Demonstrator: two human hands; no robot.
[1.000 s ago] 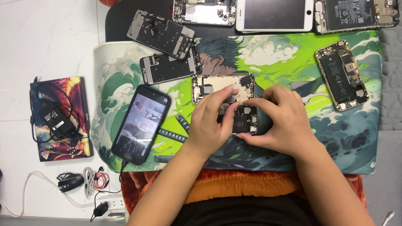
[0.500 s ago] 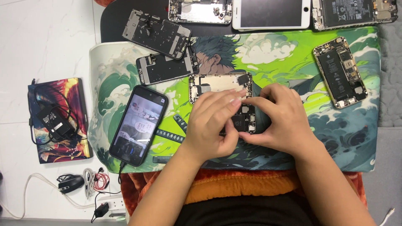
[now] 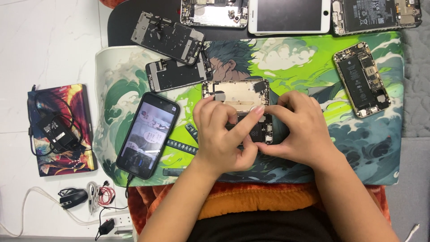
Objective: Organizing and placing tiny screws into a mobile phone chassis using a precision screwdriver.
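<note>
- The left hand (image 3: pixel 221 134) rests on the lower half of an opened phone chassis (image 3: pixel 237 96), its forefinger stretched across to the right and its thumb tucked under; the fingers pinch at something on the chassis, too small to make out.
- The right hand (image 3: pixel 298 132) meets it from the other side, fingertips curled inward and pressed on the same spot, thumb touching the left thumb; it grips the chassis edge rather than lying loose.
- The opened phone chassis lies near the middle of the printed green desk mat (image 3: pixel 291 67), long side towards the person. Its upper half shows a pale gold metal inner shell with a dark round part and a small black component at the top right; the lower half is dark and mostly hidden by the hands.
- Just left of the hands lies a black smartphone (image 3: pixel 148 134), screen lit, with a cable at its lower end.
- Above the chassis sit two dark phone frames (image 3: pixel 177 74), stripped bare.
- At the mat's right lies an opened phone with a black battery (image 3: pixel 362 79).
- Beyond the mat's top edge sits a white-framed screen panel (image 3: pixel 289 15).
- Well apart at the left, a charger with coiled cable (image 3: pixel 56 132) lies on a colourful box (image 3: pixel 62 130).
</note>
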